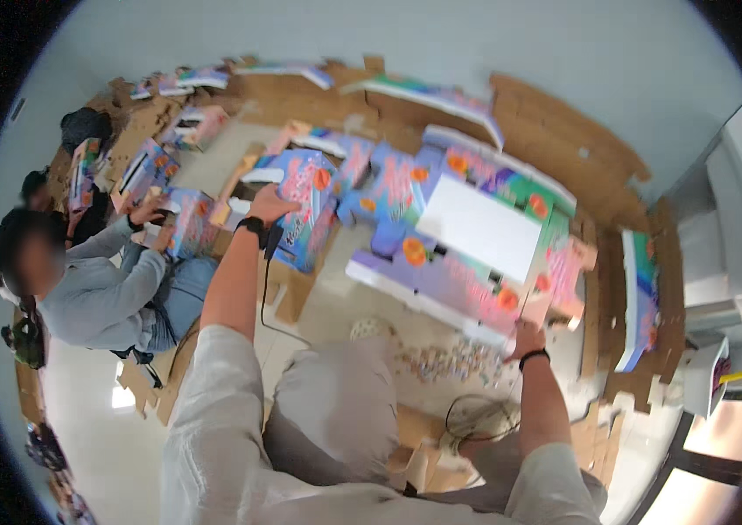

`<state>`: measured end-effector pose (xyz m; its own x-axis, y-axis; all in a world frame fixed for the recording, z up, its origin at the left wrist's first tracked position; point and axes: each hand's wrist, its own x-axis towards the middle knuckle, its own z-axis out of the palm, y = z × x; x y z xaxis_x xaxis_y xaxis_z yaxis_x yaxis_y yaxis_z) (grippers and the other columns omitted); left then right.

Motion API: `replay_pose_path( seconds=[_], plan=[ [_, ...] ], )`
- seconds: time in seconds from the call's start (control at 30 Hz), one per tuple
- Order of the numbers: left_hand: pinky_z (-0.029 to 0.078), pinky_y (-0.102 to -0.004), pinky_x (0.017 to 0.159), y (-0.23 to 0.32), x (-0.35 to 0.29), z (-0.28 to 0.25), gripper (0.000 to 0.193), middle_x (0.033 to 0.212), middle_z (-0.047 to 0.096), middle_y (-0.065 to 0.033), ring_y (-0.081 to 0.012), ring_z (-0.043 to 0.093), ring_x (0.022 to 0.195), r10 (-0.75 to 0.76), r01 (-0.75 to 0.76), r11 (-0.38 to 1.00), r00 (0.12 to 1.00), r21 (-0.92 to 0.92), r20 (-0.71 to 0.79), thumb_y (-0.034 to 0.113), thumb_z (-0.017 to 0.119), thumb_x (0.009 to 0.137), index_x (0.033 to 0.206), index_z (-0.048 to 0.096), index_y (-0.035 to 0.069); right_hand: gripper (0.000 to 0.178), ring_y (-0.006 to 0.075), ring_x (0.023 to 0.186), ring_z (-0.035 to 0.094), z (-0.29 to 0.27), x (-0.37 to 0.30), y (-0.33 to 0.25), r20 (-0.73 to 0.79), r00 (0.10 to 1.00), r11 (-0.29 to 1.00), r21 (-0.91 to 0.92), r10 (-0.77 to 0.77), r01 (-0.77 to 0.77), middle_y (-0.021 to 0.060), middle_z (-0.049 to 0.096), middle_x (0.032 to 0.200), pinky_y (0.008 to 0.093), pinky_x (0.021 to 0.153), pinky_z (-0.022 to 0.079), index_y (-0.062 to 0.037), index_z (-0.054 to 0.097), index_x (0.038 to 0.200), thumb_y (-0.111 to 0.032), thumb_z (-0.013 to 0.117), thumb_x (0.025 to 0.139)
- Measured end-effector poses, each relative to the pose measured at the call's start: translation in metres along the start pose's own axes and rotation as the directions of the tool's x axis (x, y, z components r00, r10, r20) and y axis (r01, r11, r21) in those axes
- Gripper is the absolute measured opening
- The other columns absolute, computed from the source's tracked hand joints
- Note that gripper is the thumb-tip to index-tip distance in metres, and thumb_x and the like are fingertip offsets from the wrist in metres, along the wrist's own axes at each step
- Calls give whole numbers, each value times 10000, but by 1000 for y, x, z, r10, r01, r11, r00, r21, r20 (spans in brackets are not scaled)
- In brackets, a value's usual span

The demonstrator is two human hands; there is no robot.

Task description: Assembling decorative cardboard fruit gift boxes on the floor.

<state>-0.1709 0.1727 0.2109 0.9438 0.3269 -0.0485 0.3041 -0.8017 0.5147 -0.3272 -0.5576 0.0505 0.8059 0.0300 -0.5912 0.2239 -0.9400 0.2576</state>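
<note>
My left hand [273, 205] grips the upper edge of a blue and pink printed cardboard box [308, 210] that stands on the floor in front of me. A dark band with a cord hanging from it circles my left wrist. Over to the right, my right hand [525, 341] is closed on the near right corner of a flat, unfolded printed carton [450, 293]. This carton lies spread out, purple, pink and green, with orange fruit-like pictures. A plain white panel [480, 226] shows in its middle. My right fingertips are partly hidden and slightly blurred.
Small loose pieces [454, 363] are scattered on the floor near my knees. Brown cardboard sheets [555, 131] line the wall. At the left, a seated person [108, 289] handles another printed box [192, 223]. A dark cable [480, 420] lies coiled near my right leg.
</note>
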Motion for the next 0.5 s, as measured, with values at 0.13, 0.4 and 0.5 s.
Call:
replay_pose_path(
  seconds=[0.13, 0.4, 0.5],
  plan=[
    [576, -356, 850, 75, -58, -127, 686, 1006, 760, -120, -238, 723, 904, 17, 51, 948, 977, -314, 211, 313, 907, 696, 1237, 688, -48, 1018, 266, 1401, 544, -63, -37, 13, 91, 996, 1000, -10, -2, 3, 90, 621, 1450, 468, 1113, 487, -168, 621, 1442, -771, 836, 650],
    [449, -474, 1090, 256, -262, -235, 591, 1047, 685, -102, -259, 664, 998, 857, -873, 481, 487, -79, -167, 217, 858, 697, 1210, 624, 41, 628, 308, 1153, 698, -272, -176, 40, -662, 746, 501, 670, 72, 547, 202, 746, 1203, 413, 999, 516, 31, 715, 1246, -545, 618, 1018],
    [416, -445, 1140, 310, -308, -240, 598, 992, 609, -110, -326, 620, 970, 972, -967, 234, 230, 99, -52, 182, 853, 641, 1163, 596, 45, 846, 255, 1310, 581, -336, -274, 33, -728, 673, -485, 546, 129, 683, 213, 521, 1548, 393, 1075, 484, 36, 326, 1610, -476, 668, 1029]
  ],
)
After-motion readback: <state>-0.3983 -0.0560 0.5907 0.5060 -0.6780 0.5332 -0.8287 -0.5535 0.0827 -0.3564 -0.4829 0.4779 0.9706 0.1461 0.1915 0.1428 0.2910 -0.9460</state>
